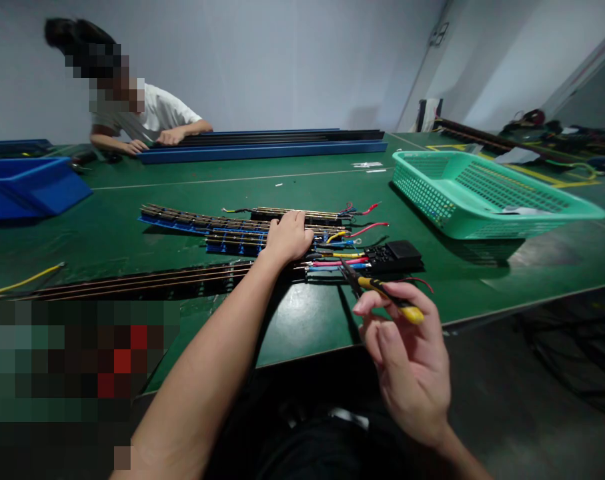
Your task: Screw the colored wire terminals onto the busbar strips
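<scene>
Left hand: I see my left hand (287, 237) lying palm down, fingers curled loosely, pressing on the strip boards (217, 230) at their right end; it presses down and grips nothing
Right hand: my right hand (407, 360) is raised near the table edge, thumb and fingers closed round the yellow-handled pliers (382, 293); the dark tip points up and left toward the wire ends
Strip boards: long narrow boards on blue carriers, lying side by side on the green table (307, 180), running leftward from my left hand; a longer dark strip (132, 283) lies just in front of them, nearer me
Wires: coloured wires (347, 257), red, yellow and blue, fan out from the boards' right end, between my left hand and the black block (397, 257); I cannot tell whether the pliers touch them
Basket: a green mesh basket (482, 193) sits to the right, well apart from my hands
Blue bin: a blue bin (27, 187) sits at far left
Other person: a person in a white shirt (152, 117) leans at the far side, hands on long blue rails (262, 147)
</scene>
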Action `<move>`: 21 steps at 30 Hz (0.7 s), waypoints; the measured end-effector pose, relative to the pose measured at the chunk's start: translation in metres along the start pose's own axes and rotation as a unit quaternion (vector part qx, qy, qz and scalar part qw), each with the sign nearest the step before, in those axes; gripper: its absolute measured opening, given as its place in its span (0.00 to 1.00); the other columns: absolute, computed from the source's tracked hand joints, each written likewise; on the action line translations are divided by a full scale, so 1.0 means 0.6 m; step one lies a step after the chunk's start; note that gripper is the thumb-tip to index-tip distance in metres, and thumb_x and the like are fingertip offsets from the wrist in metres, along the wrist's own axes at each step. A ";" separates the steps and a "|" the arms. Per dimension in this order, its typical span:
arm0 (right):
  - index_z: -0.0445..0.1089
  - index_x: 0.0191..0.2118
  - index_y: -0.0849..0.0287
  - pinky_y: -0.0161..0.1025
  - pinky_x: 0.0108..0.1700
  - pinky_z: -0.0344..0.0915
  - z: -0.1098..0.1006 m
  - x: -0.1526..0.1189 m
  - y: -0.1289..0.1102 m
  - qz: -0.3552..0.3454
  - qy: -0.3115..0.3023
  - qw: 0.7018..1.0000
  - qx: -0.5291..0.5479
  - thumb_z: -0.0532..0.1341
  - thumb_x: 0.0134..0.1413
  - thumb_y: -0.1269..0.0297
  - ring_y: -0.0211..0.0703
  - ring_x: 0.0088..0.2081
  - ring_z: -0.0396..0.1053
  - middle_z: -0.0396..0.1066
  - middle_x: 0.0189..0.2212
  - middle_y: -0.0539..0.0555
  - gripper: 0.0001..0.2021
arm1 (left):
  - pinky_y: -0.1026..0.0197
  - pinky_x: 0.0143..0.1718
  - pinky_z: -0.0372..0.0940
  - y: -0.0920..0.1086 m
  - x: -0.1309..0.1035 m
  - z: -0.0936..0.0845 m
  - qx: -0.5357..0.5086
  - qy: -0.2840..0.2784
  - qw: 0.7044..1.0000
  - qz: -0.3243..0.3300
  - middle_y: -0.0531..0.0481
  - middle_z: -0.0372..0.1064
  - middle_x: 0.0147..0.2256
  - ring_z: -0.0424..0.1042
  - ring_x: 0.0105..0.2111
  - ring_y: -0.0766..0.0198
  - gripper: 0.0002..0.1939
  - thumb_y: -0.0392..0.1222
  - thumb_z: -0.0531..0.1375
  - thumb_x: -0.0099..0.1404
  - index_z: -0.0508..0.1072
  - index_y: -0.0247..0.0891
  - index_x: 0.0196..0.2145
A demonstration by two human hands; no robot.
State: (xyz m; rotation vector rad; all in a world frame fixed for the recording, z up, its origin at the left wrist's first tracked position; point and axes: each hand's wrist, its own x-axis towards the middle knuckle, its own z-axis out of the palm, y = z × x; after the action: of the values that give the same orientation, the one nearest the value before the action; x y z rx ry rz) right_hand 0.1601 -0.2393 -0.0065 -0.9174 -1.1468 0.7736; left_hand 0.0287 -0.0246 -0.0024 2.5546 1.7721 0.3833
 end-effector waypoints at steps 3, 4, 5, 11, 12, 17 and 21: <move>0.63 0.58 0.42 0.37 0.22 0.55 -0.012 -0.015 0.005 0.007 -0.023 1.000 -0.008 0.56 0.68 0.61 0.38 0.24 0.60 0.69 0.41 0.55 0.16 | 0.45 0.60 0.59 0.001 -0.001 0.000 0.004 0.000 1.000 0.001 0.38 0.62 0.63 0.60 0.63 0.51 0.24 0.42 0.47 0.70 0.64 0.35 0.61; 0.62 0.59 0.42 0.37 0.22 0.56 -0.015 -0.012 0.008 0.009 -0.032 0.999 -0.008 0.56 0.68 0.61 0.38 0.25 0.62 0.69 0.42 0.56 0.16 | 0.45 0.60 0.59 0.002 -0.001 0.000 0.005 0.000 1.000 0.001 0.38 0.62 0.64 0.60 0.63 0.51 0.24 0.41 0.47 0.70 0.64 0.34 0.61; 0.61 0.59 0.42 0.37 0.23 0.57 -0.017 -0.006 0.012 0.007 -0.044 0.999 -0.012 0.56 0.68 0.62 0.39 0.26 0.63 0.69 0.43 0.56 0.17 | 0.45 0.60 0.58 0.002 -0.001 0.000 0.006 -0.001 1.000 0.002 0.38 0.61 0.64 0.60 0.63 0.51 0.24 0.41 0.47 0.70 0.64 0.34 0.61; 0.65 0.55 0.47 0.36 0.26 0.59 -0.012 0.041 0.056 -0.015 -0.169 0.972 -0.160 0.61 0.64 0.62 0.36 0.23 0.60 0.72 0.36 0.51 0.15 | 0.45 0.60 0.59 0.001 -0.002 -0.001 0.008 0.002 1.000 0.005 0.38 0.63 0.63 0.61 0.63 0.51 0.24 0.41 0.47 0.71 0.64 0.35 0.61; 0.67 0.53 0.50 0.35 0.26 0.58 -0.010 0.044 0.063 -0.024 -0.187 0.962 -0.197 0.62 0.63 0.62 0.36 0.22 0.60 0.71 0.31 0.49 0.14 | 0.45 0.60 0.59 0.001 -0.002 -0.001 0.008 0.002 1.000 0.005 0.38 0.63 0.63 0.61 0.63 0.51 0.24 0.41 0.47 0.71 0.64 0.35 0.61; 0.71 0.51 0.53 0.37 0.28 0.56 -0.002 0.043 0.076 -0.113 -0.265 0.882 -0.374 0.56 0.62 0.72 0.41 0.24 0.69 0.77 0.28 0.53 0.15 | 0.46 0.61 0.58 0.002 -0.003 -0.001 0.010 0.001 1.000 0.002 0.38 0.61 0.64 0.59 0.64 0.52 0.24 0.42 0.47 0.71 0.64 0.36 0.61; 0.70 0.49 0.53 0.37 0.27 0.52 0.001 0.051 0.063 -0.100 -0.306 0.849 -0.418 0.57 0.62 0.69 0.41 0.24 0.66 0.75 0.27 0.52 0.11 | 0.46 0.60 0.58 0.001 -0.002 0.001 0.008 0.004 1.000 0.002 0.38 0.61 0.64 0.59 0.64 0.51 0.24 0.42 0.47 0.71 0.64 0.35 0.61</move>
State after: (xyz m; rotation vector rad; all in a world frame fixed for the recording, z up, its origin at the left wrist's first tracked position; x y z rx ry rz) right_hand 0.1650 -0.1961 -0.0282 -1.2660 -2.2088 0.3661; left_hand 0.0291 -0.0261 -0.0031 2.5705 1.7812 0.3801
